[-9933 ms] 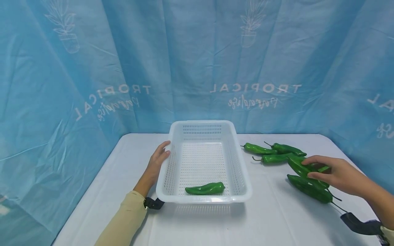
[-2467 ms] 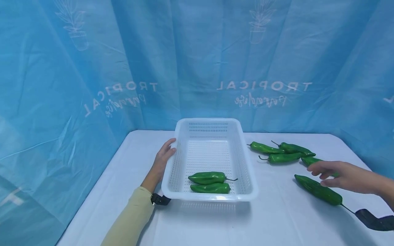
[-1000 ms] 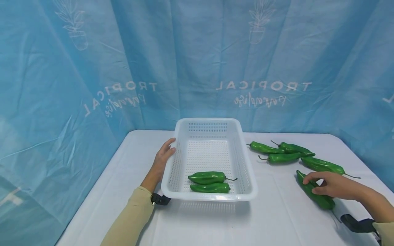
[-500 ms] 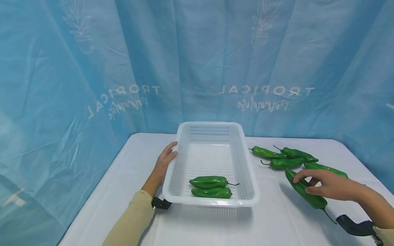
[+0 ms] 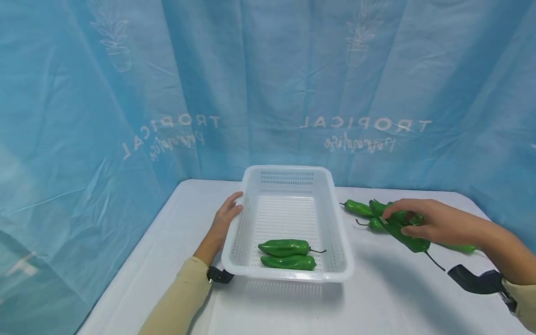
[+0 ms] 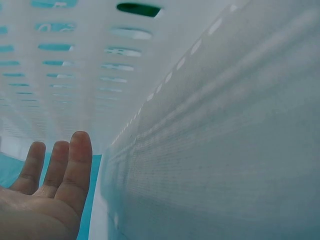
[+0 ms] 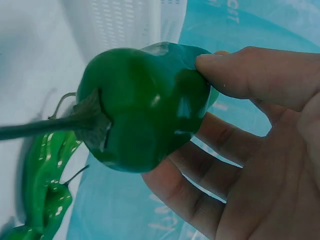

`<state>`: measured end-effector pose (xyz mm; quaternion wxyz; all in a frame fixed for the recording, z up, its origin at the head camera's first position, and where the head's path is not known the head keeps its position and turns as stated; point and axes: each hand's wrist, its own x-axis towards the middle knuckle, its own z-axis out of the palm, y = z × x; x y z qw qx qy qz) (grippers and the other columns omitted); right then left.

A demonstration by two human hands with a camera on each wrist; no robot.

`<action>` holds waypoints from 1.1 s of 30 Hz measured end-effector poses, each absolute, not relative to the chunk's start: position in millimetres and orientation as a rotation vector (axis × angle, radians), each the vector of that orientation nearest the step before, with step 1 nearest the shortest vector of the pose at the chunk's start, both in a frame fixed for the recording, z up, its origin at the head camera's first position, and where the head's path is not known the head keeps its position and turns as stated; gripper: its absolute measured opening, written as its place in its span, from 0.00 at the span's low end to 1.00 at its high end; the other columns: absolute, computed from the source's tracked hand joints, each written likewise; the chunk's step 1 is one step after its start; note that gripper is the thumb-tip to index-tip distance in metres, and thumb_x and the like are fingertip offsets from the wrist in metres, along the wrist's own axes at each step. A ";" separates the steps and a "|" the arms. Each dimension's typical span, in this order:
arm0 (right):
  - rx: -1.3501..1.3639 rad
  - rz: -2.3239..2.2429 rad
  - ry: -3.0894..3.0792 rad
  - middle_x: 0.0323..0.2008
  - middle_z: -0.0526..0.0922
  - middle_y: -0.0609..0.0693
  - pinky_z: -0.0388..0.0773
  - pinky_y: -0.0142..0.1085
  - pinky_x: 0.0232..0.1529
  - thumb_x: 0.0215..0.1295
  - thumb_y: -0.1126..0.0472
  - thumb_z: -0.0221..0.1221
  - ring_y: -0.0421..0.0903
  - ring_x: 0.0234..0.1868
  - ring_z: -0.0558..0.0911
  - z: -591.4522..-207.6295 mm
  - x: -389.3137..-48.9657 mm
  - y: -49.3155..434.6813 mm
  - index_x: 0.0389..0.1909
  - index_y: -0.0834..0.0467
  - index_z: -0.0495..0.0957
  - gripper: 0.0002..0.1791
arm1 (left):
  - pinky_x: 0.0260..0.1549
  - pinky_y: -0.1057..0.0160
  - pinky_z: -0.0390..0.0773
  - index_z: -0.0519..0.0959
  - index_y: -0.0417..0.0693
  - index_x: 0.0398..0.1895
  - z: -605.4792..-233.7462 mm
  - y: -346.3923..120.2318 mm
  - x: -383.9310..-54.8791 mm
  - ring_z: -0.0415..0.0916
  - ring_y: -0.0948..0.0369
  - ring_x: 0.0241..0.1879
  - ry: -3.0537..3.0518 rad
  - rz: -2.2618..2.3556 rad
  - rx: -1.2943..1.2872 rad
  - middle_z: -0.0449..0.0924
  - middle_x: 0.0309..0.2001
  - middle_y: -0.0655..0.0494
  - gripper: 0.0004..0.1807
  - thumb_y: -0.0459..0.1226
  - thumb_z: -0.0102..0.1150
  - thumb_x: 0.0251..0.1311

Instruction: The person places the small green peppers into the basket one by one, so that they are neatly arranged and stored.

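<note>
My right hand (image 5: 445, 223) pinches a long green pepper (image 5: 394, 231) between thumb and fingers, above the table. In the right wrist view this pepper (image 7: 132, 112) has its stem end toward the camera. My left hand (image 5: 222, 221) rests against the left side of a white plastic basket (image 5: 289, 275), fingertips at the rim. Three straight fingers (image 6: 75, 170) of it show beneath the slotted wall in the left wrist view. Inside the basket, two green peppers lie side by side near the front, one (image 5: 284, 247) with a long stem, the other (image 5: 289, 263) closer to the front wall.
Right of the basket, several more green peppers lie on the white-covered table (image 5: 360, 302), including one (image 5: 358, 208) at the back and one (image 5: 462, 249) partly behind my right hand. A blue printed curtain (image 5: 268, 93) encloses the back and sides.
Over the last second my right hand lifted the pepper off the table and carried it back and left. Earlier, a second pepper joined the one in the basket. My left hand stayed at the basket.
</note>
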<state>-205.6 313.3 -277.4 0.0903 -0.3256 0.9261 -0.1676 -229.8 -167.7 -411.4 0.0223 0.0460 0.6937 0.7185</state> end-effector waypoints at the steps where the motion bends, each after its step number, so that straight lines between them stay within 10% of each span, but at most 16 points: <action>1: -0.968 -0.490 2.760 0.55 0.81 0.47 0.79 0.29 0.33 0.64 0.60 0.64 0.27 0.45 0.76 -274.4 -206.7 309.7 0.57 0.42 0.75 0.22 | 0.51 0.51 0.85 0.57 0.64 0.74 -411.4 -167.3 -229.9 0.75 0.45 0.61 2.148 2.225 0.143 0.62 0.71 0.47 0.28 0.46 0.45 0.73; 33: -1.265 -0.315 2.515 0.61 0.78 0.50 0.84 0.44 0.49 0.67 0.68 0.58 0.49 0.52 0.84 -233.1 -243.2 177.5 0.58 0.47 0.77 0.21 | 0.53 0.49 0.84 0.57 0.64 0.74 -411.6 -166.9 -232.0 0.73 0.42 0.64 2.161 2.210 0.116 0.62 0.72 0.48 0.29 0.46 0.46 0.72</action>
